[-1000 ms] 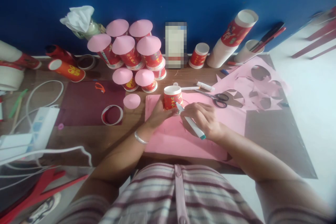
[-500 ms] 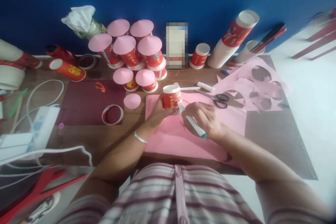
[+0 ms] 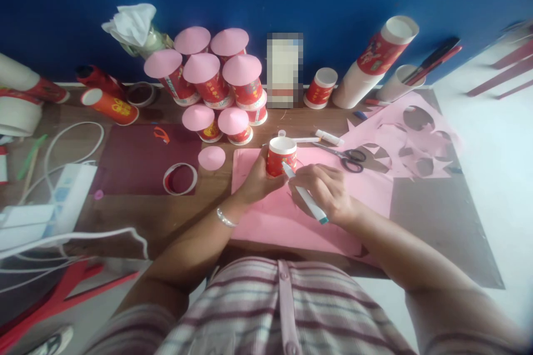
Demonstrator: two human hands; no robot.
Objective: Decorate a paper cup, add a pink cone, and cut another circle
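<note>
Over the pink paper (image 3: 283, 219), my left hand (image 3: 257, 179) is closed round a red paper cup (image 3: 275, 162) with a white rim and gold print. My right hand (image 3: 322, 188) grips a white marker (image 3: 308, 198) with a teal end, its tip against or just in front of the cup's side; whether it touches I cannot tell. Behind the cup lie a thin white stick (image 3: 306, 140), a small white tube (image 3: 330, 137) and dark-handled scissors (image 3: 353, 161). A small pink paper cone (image 3: 211, 158) rests left of the pink paper.
Several red cups with pink cone tops (image 3: 206, 86) stand at the back. Cut pink scraps (image 3: 387, 138) lie right, near a pen holder (image 3: 400, 80) and stacked cups (image 3: 377, 55). Left are a cardboard ring (image 3: 180, 179), a power strip (image 3: 66, 191) and white cables (image 3: 135, 233).
The cup has shifted slightly right and now stands more upright in my left hand. My right hand and the marker have hardly moved. The whole view has shifted a little.
</note>
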